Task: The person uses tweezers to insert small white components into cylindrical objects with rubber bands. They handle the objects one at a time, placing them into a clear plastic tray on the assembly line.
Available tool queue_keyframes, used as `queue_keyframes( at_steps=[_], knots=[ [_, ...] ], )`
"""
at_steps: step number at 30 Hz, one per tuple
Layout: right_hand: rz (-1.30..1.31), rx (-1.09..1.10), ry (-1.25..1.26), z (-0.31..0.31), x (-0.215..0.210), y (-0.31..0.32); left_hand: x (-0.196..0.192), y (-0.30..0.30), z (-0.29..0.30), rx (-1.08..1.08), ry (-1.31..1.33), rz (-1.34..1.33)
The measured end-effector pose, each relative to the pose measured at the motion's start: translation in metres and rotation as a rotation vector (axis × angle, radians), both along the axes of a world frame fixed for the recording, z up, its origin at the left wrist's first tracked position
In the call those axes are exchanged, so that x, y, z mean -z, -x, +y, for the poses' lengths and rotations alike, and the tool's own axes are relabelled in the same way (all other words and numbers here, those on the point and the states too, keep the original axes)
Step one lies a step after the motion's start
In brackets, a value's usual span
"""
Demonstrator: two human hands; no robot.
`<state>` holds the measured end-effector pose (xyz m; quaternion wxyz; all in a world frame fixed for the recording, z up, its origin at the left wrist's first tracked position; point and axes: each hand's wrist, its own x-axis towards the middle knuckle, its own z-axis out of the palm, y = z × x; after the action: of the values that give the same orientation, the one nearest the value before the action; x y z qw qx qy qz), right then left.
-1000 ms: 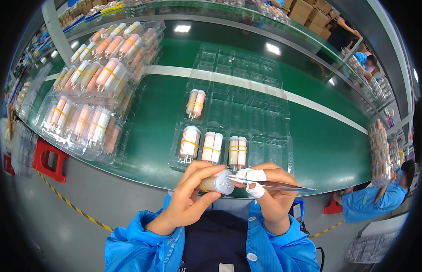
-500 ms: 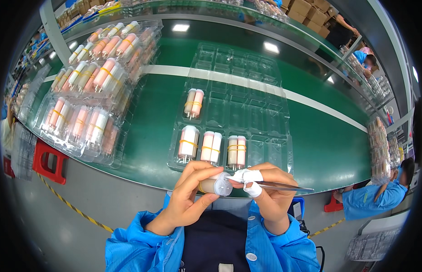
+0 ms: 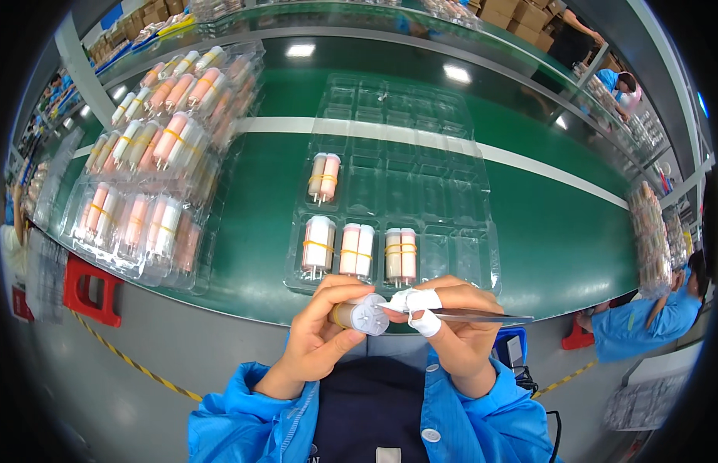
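Observation:
My left hand [image 3: 316, 336] is closed round a banded bundle of small cylinders [image 3: 369, 315], its pale, translucent capped end turned towards my right hand. Metal tweezers [image 3: 475, 315] are gripped in my right hand [image 3: 461, 328], whose thumb and index finger are wrapped in white tape. Their tips meet or nearly meet the cap; exact contact is too small to tell. Just beyond my hands lies a clear plastic tray [image 3: 459, 251]. Several of its pockets hold cylinder pairs with yellow bands: white [image 3: 319, 245], white and pink [image 3: 357, 251], tan and pink [image 3: 401, 255], and another pair [image 3: 324, 177] further back.
Stacked clear trays full of banded cylinders [image 3: 162, 143] stand on the green table [image 3: 259, 231] at left. More filled trays [image 3: 650, 243] are at the right end. Red stools [image 3: 93, 289] stand below the table edge. A person in blue [image 3: 644, 324] sits at right.
The bundle has turned a little, showing more of its capped end, and has moved slightly left with my left hand. The tweezers stay at the cap. The whole view has shifted slightly.

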<state>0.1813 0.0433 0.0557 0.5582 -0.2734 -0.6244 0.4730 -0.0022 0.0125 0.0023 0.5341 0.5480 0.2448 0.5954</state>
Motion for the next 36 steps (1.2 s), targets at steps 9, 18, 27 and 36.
queue_keyframes(
  at_steps=[9, 18, 27, 36],
  knots=[
    [-0.136, -0.006, -0.088, 0.003, -0.003, -0.003, 0.000, 0.001, 0.001, -0.033, -0.034, 0.054],
    [-0.100, -0.027, -0.050, 0.000, -0.010, 0.001, 0.007, 0.005, 0.001, 0.031, 0.047, -0.056],
    [-0.152, -0.005, -0.059, 0.000, -0.013, 0.000, 0.004, 0.004, 0.001, 0.003, 0.022, 0.000],
    [-0.195, 0.040, -0.109, 0.001, -0.011, 0.002, -0.006, 0.000, -0.002, -0.068, -0.015, 0.064]
  ],
)
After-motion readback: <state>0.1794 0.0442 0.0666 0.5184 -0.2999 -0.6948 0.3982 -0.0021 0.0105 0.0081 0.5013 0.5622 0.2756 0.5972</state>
